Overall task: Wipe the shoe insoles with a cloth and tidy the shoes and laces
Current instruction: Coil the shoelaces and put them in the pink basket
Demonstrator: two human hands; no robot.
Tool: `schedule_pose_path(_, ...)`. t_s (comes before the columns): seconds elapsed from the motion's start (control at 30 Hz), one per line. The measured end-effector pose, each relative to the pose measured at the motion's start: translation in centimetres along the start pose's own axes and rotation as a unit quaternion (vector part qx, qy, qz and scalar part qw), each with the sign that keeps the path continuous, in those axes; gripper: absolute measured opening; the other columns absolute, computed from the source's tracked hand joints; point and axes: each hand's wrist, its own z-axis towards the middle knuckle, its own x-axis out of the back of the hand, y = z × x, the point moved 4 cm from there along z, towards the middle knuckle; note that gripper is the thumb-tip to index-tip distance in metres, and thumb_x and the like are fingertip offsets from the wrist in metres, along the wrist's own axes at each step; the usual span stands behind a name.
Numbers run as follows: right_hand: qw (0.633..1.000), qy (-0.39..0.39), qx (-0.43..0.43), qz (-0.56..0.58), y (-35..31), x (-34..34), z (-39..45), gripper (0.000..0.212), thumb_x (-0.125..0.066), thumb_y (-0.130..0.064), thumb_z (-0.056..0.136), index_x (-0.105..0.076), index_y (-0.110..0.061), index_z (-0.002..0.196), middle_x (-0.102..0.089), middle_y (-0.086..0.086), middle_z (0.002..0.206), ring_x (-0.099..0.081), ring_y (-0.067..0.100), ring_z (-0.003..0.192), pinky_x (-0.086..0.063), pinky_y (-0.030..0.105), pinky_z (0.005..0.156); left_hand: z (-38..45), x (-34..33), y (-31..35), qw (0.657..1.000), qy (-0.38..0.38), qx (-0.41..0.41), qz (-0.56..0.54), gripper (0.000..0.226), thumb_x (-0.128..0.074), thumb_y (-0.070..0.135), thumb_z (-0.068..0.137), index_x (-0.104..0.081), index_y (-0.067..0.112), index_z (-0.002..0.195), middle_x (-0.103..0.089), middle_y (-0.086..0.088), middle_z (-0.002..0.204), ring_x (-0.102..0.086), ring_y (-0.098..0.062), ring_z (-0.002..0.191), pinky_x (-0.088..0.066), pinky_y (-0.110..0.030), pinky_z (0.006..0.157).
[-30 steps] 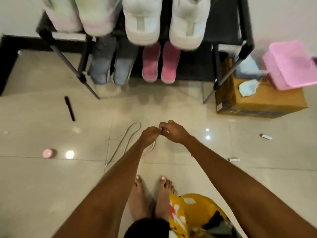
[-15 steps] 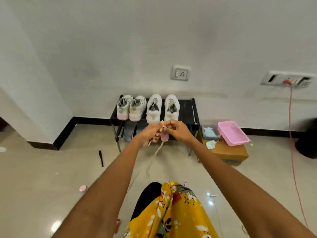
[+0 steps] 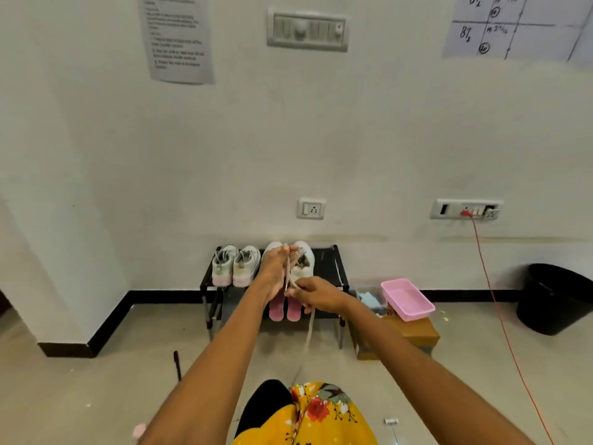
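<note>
Raised since: lace (image 3: 290,277) now vertical

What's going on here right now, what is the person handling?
A person holds a pale shoelace in both bare hands: the left hand raised with one end pinched at its fingertips, the right hand gripping it lower down, the rest trailing toward the floor. Ahead, two pairs of light sneakers sit on top of a black shoe rack, with pink insoles below.

A plain tiled room, likely an office or workroom: a low black metal shoe rack (image 3: 333,264) below wall-taped printed paper notices (image 3: 177,38).
</note>
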Motion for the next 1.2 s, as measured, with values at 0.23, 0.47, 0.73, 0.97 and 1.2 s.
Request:
schedule_pose_path(0.23,0.987,0.148,0.055,0.017,-4.3,9.2,-1.3,0.021,-0.050,-0.026,0.095,-0.060,-0.013,0.084,-0.054,-0.006,0.071,-0.052,0.008,0.062,-0.048,0.024,0.060,-1.3,-1.2,1.7,0.972,-0.128,0.001,0.199,0.031,-0.035,0.009,0.100,-0.060,-0.008,0.108,-0.068,-0.016,0.092,-0.066,-0.013,0.064,-0.053,-0.021,0.068)
schedule_pose_path(0.47,0.969,0.245,0.022,0.026,-2.9,10.4,-0.8,0.026,-0.039,-0.023,0.100,-0.054,-0.018,0.080,-0.055,-0.002,0.080,-0.052,0.018,0.079,-0.039,0.025,0.065,-2.1,-4.9,5.3,0.984,-0.178,0.015,-0.004,0.032,-0.030,0.014,0.099,-0.061,0.006,0.096,-0.057,0.001,0.058,-0.039,-0.008,0.036,-0.033,-0.017,0.038)
schedule_pose_path(0.73,0.991,0.068,-0.019,-0.113,-0.4,5.9,-1.8,0.031,-0.042,-0.033,0.098,-0.061,-0.008,0.096,-0.059,0.010,0.091,-0.051,0.017,0.081,-0.042,0.035,0.078,-0.7,-6.3,4.2,0.994,-0.102,-0.015,-0.037,0.027,-0.039,0.018,0.101,-0.060,0.004,0.094,-0.063,-0.016,0.111,-0.063,-0.028,0.095,-0.052,-0.037,0.085)
schedule_pose_path(0.97,0.985,0.060,0.086,-0.141,-3.3,10.8,-3.7,0.015,-0.060,-0.031,0.089,-0.064,-0.019,0.081,-0.052,-0.010,0.065,-0.047,0.000,0.057,-0.039,0.023,0.063,-1.0,-7.2,3.7,0.981,-0.085,-0.027,0.175,0.027,-0.039,0.017,0.100,-0.064,0.005,0.099,-0.063,-0.011,0.082,-0.060,-0.018,0.067,-0.048,-0.023,0.058)
schedule_pose_path(1.2,0.964,0.248,0.064,-0.068,-4.5,15.7,-4.4,0.027,-0.049,-0.026,0.095,-0.067,-0.006,0.092,-0.054,-0.010,0.070,-0.049,0.004,0.062,-0.038,0.019,0.058,-3.0,-8.1,4.1,0.979,-0.201,0.017,0.022,0.034,-0.030,0.020,0.102,-0.061,0.006,0.103,-0.069,-0.006,0.073,-0.063,-0.015,0.052,-0.049,-0.021,0.050)
